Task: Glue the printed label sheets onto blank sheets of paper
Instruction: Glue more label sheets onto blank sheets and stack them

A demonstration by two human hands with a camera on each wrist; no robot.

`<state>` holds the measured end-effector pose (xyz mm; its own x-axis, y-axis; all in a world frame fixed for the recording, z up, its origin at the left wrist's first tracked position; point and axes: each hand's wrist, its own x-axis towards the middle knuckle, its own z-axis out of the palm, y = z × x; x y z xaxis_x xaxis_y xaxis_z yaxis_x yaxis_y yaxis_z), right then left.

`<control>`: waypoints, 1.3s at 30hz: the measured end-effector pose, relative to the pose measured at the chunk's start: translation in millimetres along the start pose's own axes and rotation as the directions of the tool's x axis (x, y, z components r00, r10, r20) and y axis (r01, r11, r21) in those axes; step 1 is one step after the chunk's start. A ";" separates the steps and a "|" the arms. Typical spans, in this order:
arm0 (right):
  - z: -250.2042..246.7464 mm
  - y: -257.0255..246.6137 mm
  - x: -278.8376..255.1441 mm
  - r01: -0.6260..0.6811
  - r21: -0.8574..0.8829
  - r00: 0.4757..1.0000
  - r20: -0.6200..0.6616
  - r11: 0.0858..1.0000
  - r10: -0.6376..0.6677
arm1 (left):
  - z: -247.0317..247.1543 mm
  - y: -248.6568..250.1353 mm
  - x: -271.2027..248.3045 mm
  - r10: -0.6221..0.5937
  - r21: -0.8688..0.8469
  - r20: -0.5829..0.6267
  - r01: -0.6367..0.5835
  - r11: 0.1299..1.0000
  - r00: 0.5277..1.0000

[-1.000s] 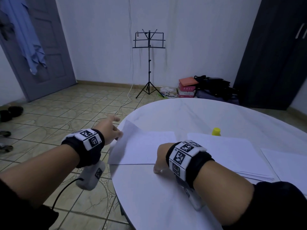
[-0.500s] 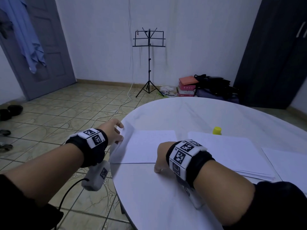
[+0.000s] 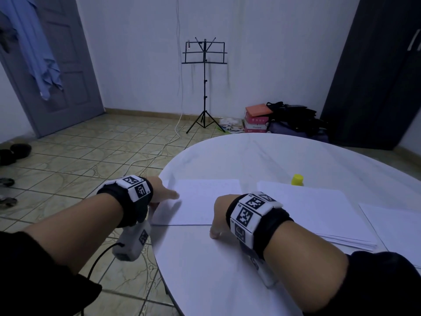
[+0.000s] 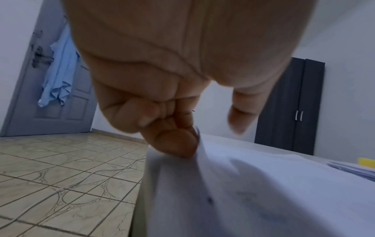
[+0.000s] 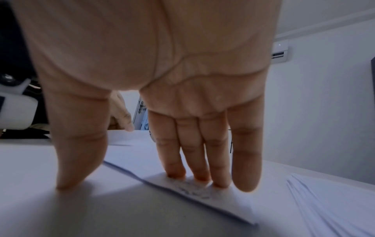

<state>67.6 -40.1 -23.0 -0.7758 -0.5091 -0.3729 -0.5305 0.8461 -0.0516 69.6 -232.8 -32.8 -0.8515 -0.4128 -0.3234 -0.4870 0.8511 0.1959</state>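
Pressing down with straight fingers, the right hand holds the near right corner of the label sheet flat on the white round table; in the right wrist view 3 fingertips stand on the paper over some faint print, the thumb rests on the bare tabletop, and nothing is gripped. At 9 o'clock from it, the left hand pinches the left edge of the same sheet, which hangs a little over the table rim; in the left wrist view the paper is bent upward between its curled fingers. At 3 o'clock from the sheet lies a stack of blank paper, and a further sheet is beside it. At 1 o'clock, behind the stack, stands a yellow glue cap. Far behind, at 12 o'clock, a black music stand stands by the wall.
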 end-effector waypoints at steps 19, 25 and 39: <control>-8.2 -6.2 -0.2 -0.050 0.014 0.999 -0.008 0.999 0.050 | 15.4 -17.0 -9.0 0.095 -0.919 0.225 0.179 0.351 0.970; -5.7 -4.3 7.3 -0.117 -0.037 0.953 -0.284 0.992 0.102 | 10.2 -16.0 -10.9 0.181 -0.912 0.330 0.264 0.314 0.926; -30.1 25.5 -22.6 -0.264 0.046 0.822 -0.512 0.963 0.250 | 30.6 -5.2 -7.3 0.141 -0.893 0.290 0.214 0.396 0.947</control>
<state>61.4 -11.8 11.9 -0.9451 -0.2874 0.1553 -0.2900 0.9570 0.0061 84.3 -224.2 -59.8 -0.8185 -0.1767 -0.5466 -0.5488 -0.0411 0.8350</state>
